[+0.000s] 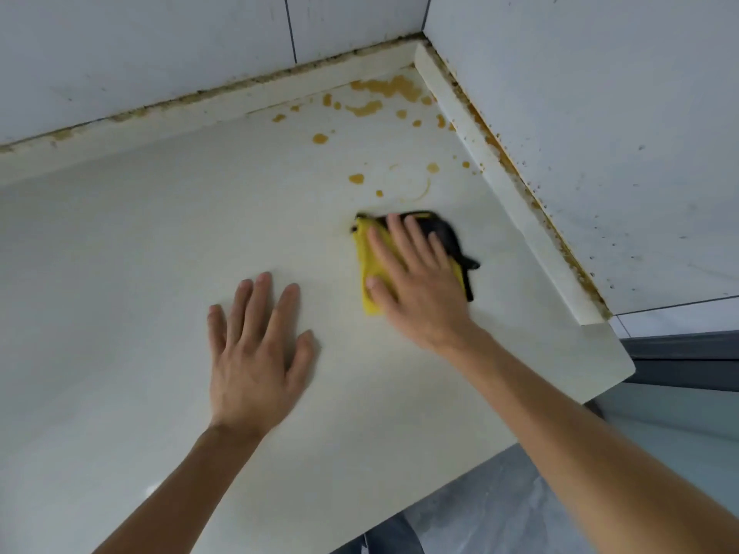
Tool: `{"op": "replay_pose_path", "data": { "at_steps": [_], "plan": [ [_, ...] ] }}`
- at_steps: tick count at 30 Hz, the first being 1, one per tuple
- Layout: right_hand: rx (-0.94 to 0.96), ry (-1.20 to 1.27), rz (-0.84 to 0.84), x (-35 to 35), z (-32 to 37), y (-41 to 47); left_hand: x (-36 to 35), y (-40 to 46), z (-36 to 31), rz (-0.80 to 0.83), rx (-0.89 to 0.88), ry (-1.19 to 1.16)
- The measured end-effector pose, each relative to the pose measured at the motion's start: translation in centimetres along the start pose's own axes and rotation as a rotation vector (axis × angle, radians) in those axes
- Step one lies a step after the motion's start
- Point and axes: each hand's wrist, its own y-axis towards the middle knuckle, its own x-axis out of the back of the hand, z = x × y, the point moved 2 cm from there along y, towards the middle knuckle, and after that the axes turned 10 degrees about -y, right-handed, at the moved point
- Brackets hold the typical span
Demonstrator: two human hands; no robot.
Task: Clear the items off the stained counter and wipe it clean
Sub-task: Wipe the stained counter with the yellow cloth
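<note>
Counter (140,241): pale cream top, set into a tiled corner, with a raised lip along the back and right walls.

Stains (384,90): amber-brown spots and patches, gathered in the far right corner and trailing toward the middle; 1 faint ring mark just beyond the cloth. Brown grime lines the joint between lip and wall tiles (600,133).

Cloth (370,269): yellow with a black part at its far and right edges, lying flat on the counter just short of the nearest spots, near the right lip but apart from it.

Right hand (416,281): palm down on the cloth, fingers straight and slightly spread, pressing it to the surface; fingertips reach the cloth's far edge, thumb lies on its left part. Forearm bare, extended from the lower right, crossing the counter's front edge.

Left hand (256,349): palm down on bare counter, left of the cloth and not touching it, all 5 digits straight and fanned wide, holding nothing. Forearm bare, rising from the bottom edge.

Floor (520,509): grey, visible below the counter's front edge.
</note>
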Motion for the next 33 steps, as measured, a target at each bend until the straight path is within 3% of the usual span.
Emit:
{"op": "replay_pose_path", "data": {
  "at_steps": [2,4,8,12,15,18,20,24,28,30,33],
  "plan": [
    [0.159,0.0,-0.005,-0.5,0.6,-3.4,0.0,0.0,0.2,0.014,-0.003,0.006],
    [0.171,-0.007,0.04,-1.1,-1.6,-6.2,-0.1,0.0,0.2,0.009,-0.005,-0.001],
    [-0.095,0.0,0.11,-0.8,-6.2,-3.2,-0.2,0.2,0.0,0.011,-0.004,-0.005],
    [-0.213,0.064,0.073,0.6,-1.5,5.1,-0.3,0.2,0.2,0.009,-0.005,0.012],
    [-0.05,0.044,0.013,0.5,3.7,4.8,-0.5,0.1,0.6,-0.013,-0.026,0.018],
    [0.164,0.036,-0.028,-0.3,3.2,-0.3,-0.6,0.1,0.7,-0.002,-0.022,0.022],
    [0.163,0.026,-0.01,-0.9,-0.4,-2.0,-0.6,0.1,0.6,0.006,-0.011,0.017],
    [-0.021,0.013,0.082,-0.6,-8.2,1.7,-0.9,0.0,0.7,-0.001,-0.018,0.023],
    [-0.113,0.072,0.078,0.9,-7.6,10.7,-1.0,0.0,0.8,-0.007,-0.003,0.019],
    [-0.072,0.088,0.05,0.9,-5.5,12.2,-0.9,0.2,0.7,-0.011,-0.006,0.031],
    [0.163,0.028,-0.001,-0.1,-5.0,7.2,-0.9,1.1,0.5,-0.021,0.019,0.048]
  ]
}}
